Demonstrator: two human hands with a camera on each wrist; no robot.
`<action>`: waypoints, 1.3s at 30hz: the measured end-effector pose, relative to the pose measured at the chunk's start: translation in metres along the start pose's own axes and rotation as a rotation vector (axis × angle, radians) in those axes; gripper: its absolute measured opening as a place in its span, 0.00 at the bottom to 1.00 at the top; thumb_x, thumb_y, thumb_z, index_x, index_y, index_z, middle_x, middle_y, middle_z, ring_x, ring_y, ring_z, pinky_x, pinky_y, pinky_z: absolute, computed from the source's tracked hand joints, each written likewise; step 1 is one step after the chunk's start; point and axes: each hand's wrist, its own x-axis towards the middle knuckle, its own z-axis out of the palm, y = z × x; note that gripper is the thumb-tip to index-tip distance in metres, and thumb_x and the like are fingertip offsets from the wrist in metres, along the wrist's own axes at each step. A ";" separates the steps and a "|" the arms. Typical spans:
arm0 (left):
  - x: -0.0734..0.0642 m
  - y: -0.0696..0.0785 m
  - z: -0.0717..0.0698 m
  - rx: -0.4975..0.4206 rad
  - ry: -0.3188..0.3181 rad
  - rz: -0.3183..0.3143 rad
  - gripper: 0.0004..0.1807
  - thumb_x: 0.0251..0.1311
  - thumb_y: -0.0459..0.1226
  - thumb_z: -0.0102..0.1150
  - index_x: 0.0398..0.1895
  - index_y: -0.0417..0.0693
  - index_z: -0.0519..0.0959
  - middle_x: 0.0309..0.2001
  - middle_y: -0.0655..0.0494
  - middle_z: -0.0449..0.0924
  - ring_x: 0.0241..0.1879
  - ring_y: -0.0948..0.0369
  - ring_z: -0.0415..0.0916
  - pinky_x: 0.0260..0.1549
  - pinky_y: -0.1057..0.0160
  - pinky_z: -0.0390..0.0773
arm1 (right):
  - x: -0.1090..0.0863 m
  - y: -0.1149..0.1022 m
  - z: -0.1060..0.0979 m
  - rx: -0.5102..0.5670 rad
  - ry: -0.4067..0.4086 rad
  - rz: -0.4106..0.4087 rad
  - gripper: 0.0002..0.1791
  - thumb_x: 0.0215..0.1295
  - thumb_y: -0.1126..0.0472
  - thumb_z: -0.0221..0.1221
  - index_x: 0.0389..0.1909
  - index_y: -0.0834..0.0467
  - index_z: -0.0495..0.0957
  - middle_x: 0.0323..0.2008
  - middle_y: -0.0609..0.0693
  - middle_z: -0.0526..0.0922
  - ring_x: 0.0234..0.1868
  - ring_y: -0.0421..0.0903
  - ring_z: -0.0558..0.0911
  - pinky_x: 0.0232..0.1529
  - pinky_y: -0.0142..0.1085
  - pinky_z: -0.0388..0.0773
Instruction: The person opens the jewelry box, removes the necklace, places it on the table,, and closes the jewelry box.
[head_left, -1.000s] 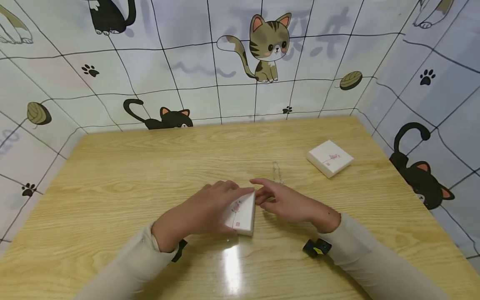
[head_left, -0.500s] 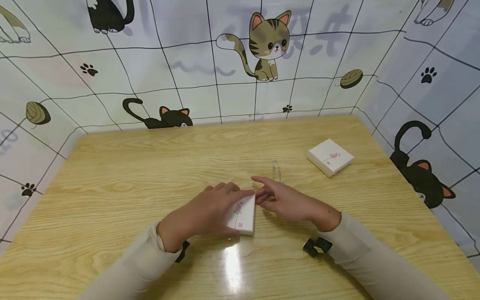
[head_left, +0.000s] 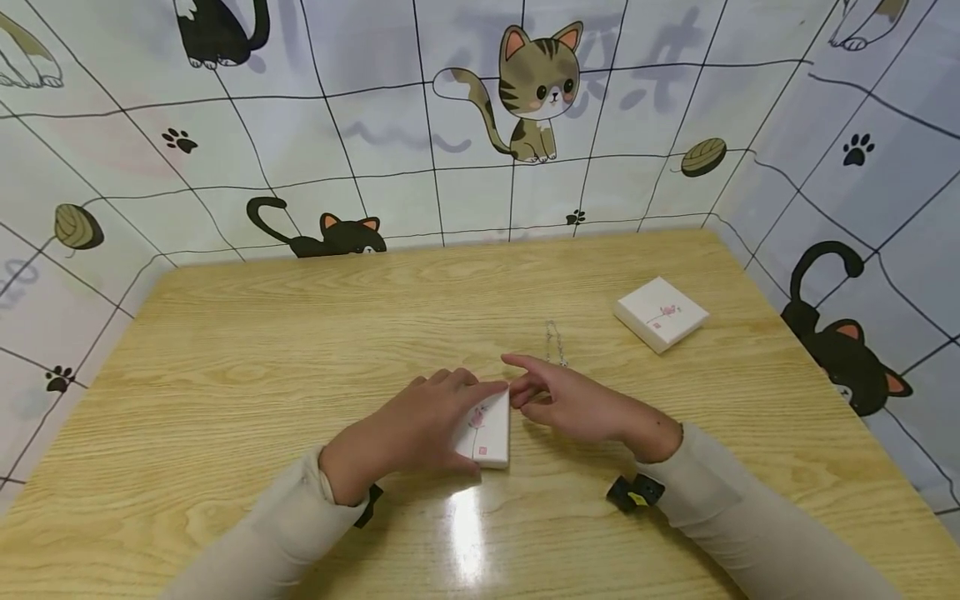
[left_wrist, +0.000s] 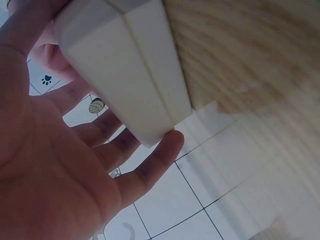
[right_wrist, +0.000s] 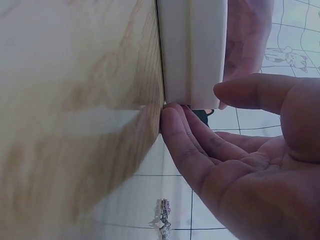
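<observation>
A small white gift box (head_left: 491,433) with a pink flower printed on its lid lies flat on the table. My left hand (head_left: 416,433) spans it from the left and grips it, thumb along the near side and fingers over the far end. In the left wrist view, a seam runs between the box's lid and base (left_wrist: 125,75). My right hand (head_left: 577,404) is at the far right corner of the box, fingers relaxed. In the right wrist view its fingertips (right_wrist: 172,120) are right at the box's end, low by the table, with the thumb near the lid.
Just beyond my right hand lies a thin silver chain (head_left: 555,342). A second white box (head_left: 662,315) with the same flower print stands at the back right of the wooden table (head_left: 300,333). Cat-print sheeting (head_left: 390,125) walls the table's back and sides.
My left hand and the box have shifted very slightly to the right. The right hand keeps its place at the corner, and the chain and second box have not moved.
</observation>
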 end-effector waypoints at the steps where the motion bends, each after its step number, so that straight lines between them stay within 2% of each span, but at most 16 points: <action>1: 0.000 0.000 0.000 0.000 -0.002 -0.004 0.56 0.40 0.57 0.80 0.75 0.60 0.63 0.59 0.53 0.73 0.50 0.56 0.73 0.47 0.50 0.75 | 0.000 0.000 0.000 0.003 -0.002 -0.002 0.35 0.73 0.69 0.52 0.77 0.62 0.51 0.59 0.59 0.79 0.60 0.52 0.79 0.63 0.50 0.75; 10: 0.001 0.000 0.004 0.013 -0.030 -0.036 0.56 0.41 0.58 0.79 0.75 0.62 0.62 0.60 0.53 0.72 0.55 0.53 0.73 0.50 0.48 0.75 | -0.006 -0.003 -0.001 -0.009 0.002 -0.012 0.35 0.73 0.66 0.54 0.77 0.62 0.53 0.60 0.60 0.78 0.60 0.54 0.79 0.62 0.47 0.76; 14: 0.001 -0.005 0.005 0.029 -0.034 -0.057 0.55 0.42 0.59 0.78 0.76 0.62 0.61 0.62 0.53 0.72 0.56 0.53 0.73 0.52 0.47 0.75 | -0.014 -0.002 -0.006 -0.038 0.027 -0.001 0.33 0.74 0.66 0.54 0.76 0.60 0.55 0.62 0.60 0.78 0.61 0.54 0.79 0.62 0.47 0.76; 19: -0.002 -0.023 0.001 0.015 -0.029 -0.123 0.56 0.44 0.57 0.78 0.77 0.62 0.60 0.67 0.51 0.69 0.63 0.51 0.71 0.58 0.45 0.73 | -0.026 -0.001 -0.016 -0.109 0.091 0.015 0.26 0.74 0.65 0.54 0.71 0.61 0.66 0.62 0.59 0.78 0.61 0.54 0.78 0.61 0.48 0.76; 24: -0.003 -0.044 -0.012 0.021 -0.027 -0.164 0.56 0.46 0.54 0.78 0.78 0.59 0.58 0.72 0.44 0.64 0.69 0.44 0.66 0.63 0.40 0.70 | -0.039 0.000 -0.030 -0.174 0.209 0.048 0.22 0.74 0.66 0.54 0.67 0.62 0.71 0.61 0.59 0.78 0.61 0.55 0.78 0.61 0.50 0.76; 32: 0.008 -0.078 -0.029 0.041 -0.004 -0.229 0.53 0.49 0.51 0.77 0.78 0.56 0.59 0.74 0.38 0.60 0.71 0.39 0.62 0.65 0.40 0.68 | -0.042 0.005 -0.043 -0.261 0.289 0.042 0.21 0.73 0.66 0.54 0.65 0.62 0.73 0.62 0.61 0.78 0.61 0.57 0.78 0.60 0.52 0.76; 39: 0.019 -0.100 -0.034 0.011 0.038 -0.280 0.50 0.52 0.48 0.76 0.78 0.55 0.59 0.76 0.38 0.57 0.74 0.40 0.57 0.68 0.39 0.64 | -0.042 0.010 -0.058 -0.342 0.372 0.057 0.23 0.73 0.67 0.55 0.67 0.62 0.71 0.61 0.64 0.78 0.62 0.61 0.77 0.62 0.56 0.73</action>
